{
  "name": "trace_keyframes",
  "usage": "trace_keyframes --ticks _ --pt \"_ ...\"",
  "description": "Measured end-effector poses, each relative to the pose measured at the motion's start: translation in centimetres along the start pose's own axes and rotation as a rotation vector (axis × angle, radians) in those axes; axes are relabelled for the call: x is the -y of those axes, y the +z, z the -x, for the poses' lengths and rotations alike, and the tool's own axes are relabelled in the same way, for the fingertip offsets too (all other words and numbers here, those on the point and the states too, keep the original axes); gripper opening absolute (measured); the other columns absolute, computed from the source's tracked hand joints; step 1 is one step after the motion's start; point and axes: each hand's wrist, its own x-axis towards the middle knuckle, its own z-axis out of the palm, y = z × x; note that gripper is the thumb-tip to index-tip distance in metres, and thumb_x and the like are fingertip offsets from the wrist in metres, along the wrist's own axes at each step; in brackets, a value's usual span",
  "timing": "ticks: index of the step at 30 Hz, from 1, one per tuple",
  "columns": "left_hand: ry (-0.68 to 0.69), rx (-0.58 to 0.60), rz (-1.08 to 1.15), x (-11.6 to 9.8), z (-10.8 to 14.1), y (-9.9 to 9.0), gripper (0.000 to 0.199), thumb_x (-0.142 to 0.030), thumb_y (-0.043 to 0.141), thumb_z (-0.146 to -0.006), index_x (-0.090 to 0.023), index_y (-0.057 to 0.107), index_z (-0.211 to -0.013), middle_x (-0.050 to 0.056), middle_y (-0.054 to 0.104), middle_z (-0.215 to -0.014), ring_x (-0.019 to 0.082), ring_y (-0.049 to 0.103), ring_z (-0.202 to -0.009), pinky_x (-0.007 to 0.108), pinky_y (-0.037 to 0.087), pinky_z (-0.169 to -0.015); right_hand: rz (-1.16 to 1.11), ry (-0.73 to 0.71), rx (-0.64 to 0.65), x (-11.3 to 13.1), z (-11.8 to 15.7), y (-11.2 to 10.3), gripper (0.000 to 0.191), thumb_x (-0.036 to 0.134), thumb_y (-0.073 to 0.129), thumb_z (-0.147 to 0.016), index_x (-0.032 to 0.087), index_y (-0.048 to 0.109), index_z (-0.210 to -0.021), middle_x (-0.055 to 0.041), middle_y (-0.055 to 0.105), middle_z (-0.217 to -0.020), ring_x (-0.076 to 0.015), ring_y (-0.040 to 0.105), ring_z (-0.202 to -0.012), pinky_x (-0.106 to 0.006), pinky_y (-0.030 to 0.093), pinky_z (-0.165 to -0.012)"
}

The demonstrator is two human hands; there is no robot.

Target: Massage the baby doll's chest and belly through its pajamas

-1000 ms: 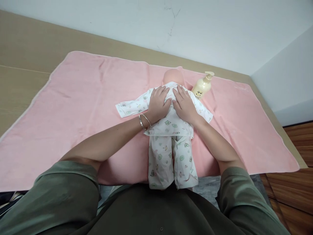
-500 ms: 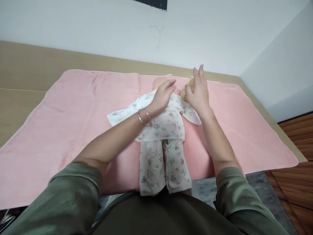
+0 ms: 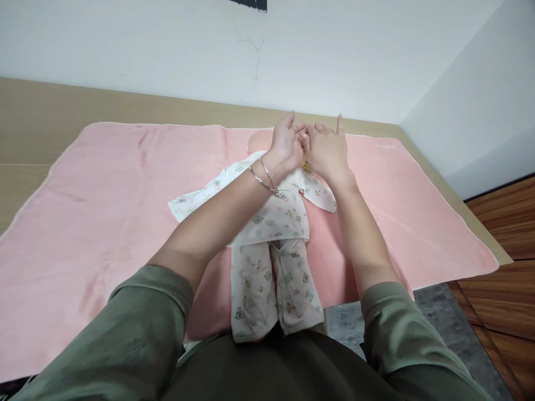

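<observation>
Above the chest of a baby doll (image 3: 259, 140), my left hand (image 3: 286, 142) is turned palm up with its fingers apart and slightly curled. My right hand (image 3: 328, 147) is back up and meets the left at the fingers, one finger pointing away from me. I see nothing held in either hand. The doll lies on its back in a white patterned top (image 3: 276, 220) and matching trousers (image 3: 254, 289). My hands hide part of its head. A yellow item with a small printed face (image 3: 307, 166) shows only as a sliver below my right hand.
A pink blanket (image 3: 137, 223) with a pale edge covers most of the wooden table (image 3: 33, 117). A white wall (image 3: 167, 55) rises behind it. Wood-grain drawers (image 3: 505, 234) stand at the right, over a grey floor (image 3: 443, 323). My body is against the front edge.
My hands were apart and now touch each other. My left hand has rolled palm up, and my right has turned back up and come inward, covering most of the yellow item. The view shifted slightly.
</observation>
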Motion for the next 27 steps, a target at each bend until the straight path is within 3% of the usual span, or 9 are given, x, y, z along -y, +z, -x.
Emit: trace_keyframes --ticks 4,9,12,17,21,24,27 --pt "-0.086 -0.071 0.054 -1.4 5.2 0.0 0.035 -0.044 0.042 -0.1 -0.018 0.065 -0.094 0.011 0.072 -0.102 0.025 0.064 -0.125 0.036 0.053 -0.108 0.045 0.014 -0.041 0.5 -0.4 0.3 0.054 0.029 0.018 -0.106 0.007 0.067 -0.116 -0.0188 0.071 -0.117 -0.0296 0.063 -0.121 -0.065 0.009 -0.128" --pt "-0.335 -0.112 -0.011 -3.1 13.3 -1.2 0.029 -0.027 0.043 -0.096 -0.017 0.07 -0.097 0.009 0.074 -0.112 0.023 0.065 -0.126 0.039 0.043 -0.119 0.001 0.08 -0.11 1.1 0.1 1.5 0.06 0.035 0.012 -0.106 0.007 0.06 -0.128 -0.024 0.063 -0.135 -0.0335 0.052 -0.137 -0.068 0.013 -0.124" --pt "-0.397 -0.117 -0.057 -3.8 16.6 -2.1 0.028 -0.025 0.047 -0.094 -0.016 0.071 -0.106 0.01 0.073 -0.122 0.024 0.061 -0.131 0.041 0.04 -0.122 0.016 0.125 -0.085 1.4 0.3 1.7 0.062 0.04 0.011 -0.107 0.007 0.054 -0.137 -0.0244 0.054 -0.147 -0.034 0.043 -0.145 -0.068 0.013 -0.123" --pt "-0.295 -0.069 -0.056 -4.6 17.9 -3.3 0.036 -0.026 0.049 -0.092 -0.012 0.067 -0.12 0.013 0.071 -0.128 0.029 0.062 -0.131 0.046 0.044 -0.12 -0.066 0.207 -0.01 1.1 0.4 1.4 0.064 0.048 0.01 -0.106 0.014 0.045 -0.148 -0.0206 0.04 -0.161 -0.0334 0.03 -0.154 -0.069 0.016 -0.122" --pt "-0.207 0.06 -0.097 -4.7 17.8 -3.7 0.041 -0.029 0.042 -0.095 -0.015 0.065 -0.125 0.012 0.069 -0.134 0.031 0.061 -0.133 0.051 0.047 -0.116 -0.181 0.19 -0.03 2.6 1.5 0.1 0.064 0.052 0.01 -0.105 0.019 0.037 -0.153 -0.0169 0.032 -0.166 -0.0363 0.022 -0.157 -0.073 0.017 -0.12" --pt "-0.146 0.182 -0.207 -5.0 18.4 -3.6 0.049 -0.039 0.029 -0.101 -0.02 0.069 -0.121 0.01 0.071 -0.13 0.033 0.057 -0.136 0.053 0.051 -0.111 -0.248 0.051 -0.074 6.1 3.8 -1.7 0.064 0.045 0.007 -0.104 0.019 0.03 -0.157 -0.0134 0.028 -0.168 -0.0324 0.016 -0.159 -0.068 0.016 -0.124" --pt "0.057 0.132 -0.422 -5.5 18.7 -3.9 0.06 -0.055 0.02 -0.104 -0.024 0.068 -0.122 0.008 0.075 -0.118 0.034 0.054 -0.139 0.056 0.052 -0.108 -0.192 -0.202 -0.043 10.3 7.4 -3.0 0.071 0.049 0.01 -0.102 0.01 0.026 -0.159 -0.0139 0.026 -0.169 -0.0319 0.005 -0.161 -0.061 0.004 -0.13"
